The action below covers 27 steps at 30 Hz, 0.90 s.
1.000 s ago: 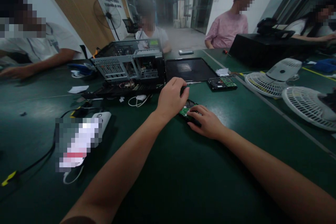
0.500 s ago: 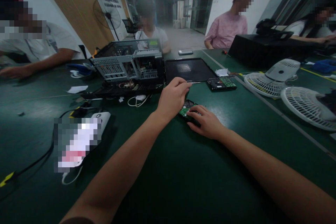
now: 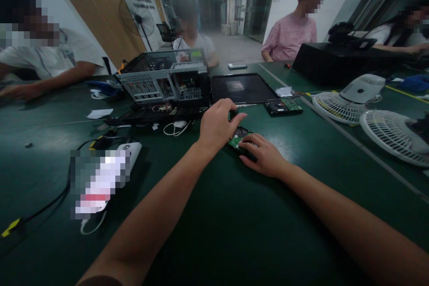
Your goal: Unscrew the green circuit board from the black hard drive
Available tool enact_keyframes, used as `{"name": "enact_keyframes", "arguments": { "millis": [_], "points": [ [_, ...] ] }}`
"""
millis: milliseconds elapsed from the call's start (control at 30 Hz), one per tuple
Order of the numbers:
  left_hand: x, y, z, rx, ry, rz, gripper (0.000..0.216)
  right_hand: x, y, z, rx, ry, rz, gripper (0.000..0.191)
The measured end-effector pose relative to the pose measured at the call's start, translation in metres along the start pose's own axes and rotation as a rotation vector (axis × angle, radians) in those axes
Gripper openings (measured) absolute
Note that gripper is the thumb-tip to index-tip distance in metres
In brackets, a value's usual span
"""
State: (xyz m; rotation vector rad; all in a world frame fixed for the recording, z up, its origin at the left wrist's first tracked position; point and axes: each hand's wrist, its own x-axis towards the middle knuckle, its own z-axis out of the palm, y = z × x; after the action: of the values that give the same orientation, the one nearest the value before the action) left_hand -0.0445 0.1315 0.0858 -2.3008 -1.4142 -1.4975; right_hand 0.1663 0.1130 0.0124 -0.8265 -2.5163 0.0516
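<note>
A hard drive (image 3: pixel 237 137) lies on the green table (image 3: pixel 214 214) with its green circuit board facing up. My right hand (image 3: pixel 264 157) rests on its near end, fingers over the top and thumb at the side, holding it in place. My left hand (image 3: pixel 217 123) hovers over the drive's far end with its fingers curled round a small dark object that I cannot make out.
Behind my hands stand an open computer case (image 3: pixel 167 81), its black side panel (image 3: pixel 241 87) and a second hard drive (image 3: pixel 284 105). Two white fans (image 3: pixel 348 103) lie at the right. A white device with cables (image 3: pixel 130 149) is at the left. Several people sit around the table.
My left hand's fingers have shifted and turned a little over the drive's far end. My right hand and the drive have stayed put.
</note>
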Motion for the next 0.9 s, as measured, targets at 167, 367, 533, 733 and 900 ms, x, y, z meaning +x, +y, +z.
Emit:
{"name": "enact_keyframes", "arguments": {
  "millis": [167, 367, 533, 733, 900],
  "points": [
    [0.001, 0.0006, -0.002, 0.008, 0.014, 0.006, 0.014, 0.0002, 0.0004, 0.0, -0.016, -0.014, -0.004, 0.034],
    [0.0028, 0.0005, -0.0021, 0.004, 0.006, 0.018, 0.008, -0.0002, 0.0008, -0.0004, -0.007, -0.009, -0.001, 0.033],
    [0.0022, 0.0008, 0.0002, 0.003, -0.002, 0.011, 0.006, -0.0003, 0.0005, -0.0008, 0.002, -0.016, 0.0, 0.034],
    [0.0006, 0.0007, 0.0016, 0.016, 0.046, -0.046, 0.019, -0.0008, 0.0018, 0.0007, -0.019, -0.024, -0.004, 0.035],
    [0.0012, 0.0022, 0.0008, 0.046, 0.033, -0.014, 0.009, -0.0008, 0.0017, 0.0001, -0.01, -0.02, -0.008, 0.035]
  ]
}}
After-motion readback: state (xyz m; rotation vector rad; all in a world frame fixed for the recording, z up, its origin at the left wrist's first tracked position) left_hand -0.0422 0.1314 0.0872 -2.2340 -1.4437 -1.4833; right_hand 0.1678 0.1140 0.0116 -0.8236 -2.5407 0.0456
